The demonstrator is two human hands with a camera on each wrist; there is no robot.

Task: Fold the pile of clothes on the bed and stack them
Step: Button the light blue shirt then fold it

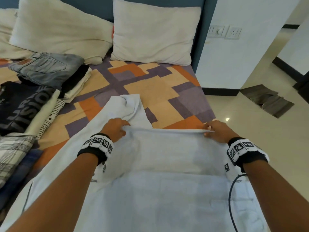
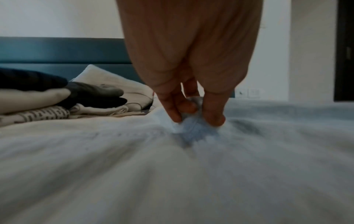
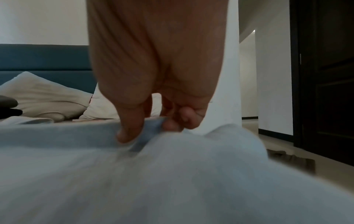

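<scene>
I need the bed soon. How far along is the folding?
Done: folded jeans top one stack, a dark printed shirt another, at the bed's left. In hand: the left hand and right hand each pinch the light blue garment's far edge. Left: finishing its fold, its sleeve loose, and stacking it.

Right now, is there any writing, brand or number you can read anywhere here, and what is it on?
"VISION": a guess, partly hidden grey letters on the folded dark T-shirt.
Brown patch on the folded grey jeans: unreadable.
Black-and-white square codes on the wristbands: patterns, no words.
</scene>
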